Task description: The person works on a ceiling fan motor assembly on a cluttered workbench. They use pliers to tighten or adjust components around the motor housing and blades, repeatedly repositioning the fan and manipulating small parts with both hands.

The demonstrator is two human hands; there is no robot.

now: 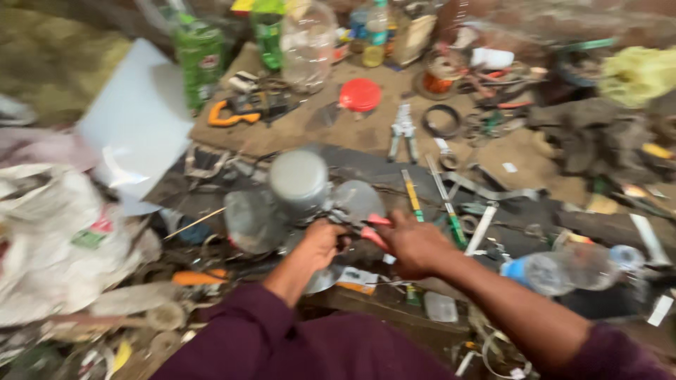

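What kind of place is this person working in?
Probably a small repair or scrap workshop. The bench is strewn with hand tools, such as pliers and an orange-handled cutter, amid plastic bottles and metal rings.

A single head-worn camera looks steeply down and forward over a cluttered workbench (296,130), close above the person's own forearms, which enter from the bottom edge; the frame reaches from the maroon sleeves (282,345) up to green bottles (201,56) at the far side; motion blur, apparently, softens everything.
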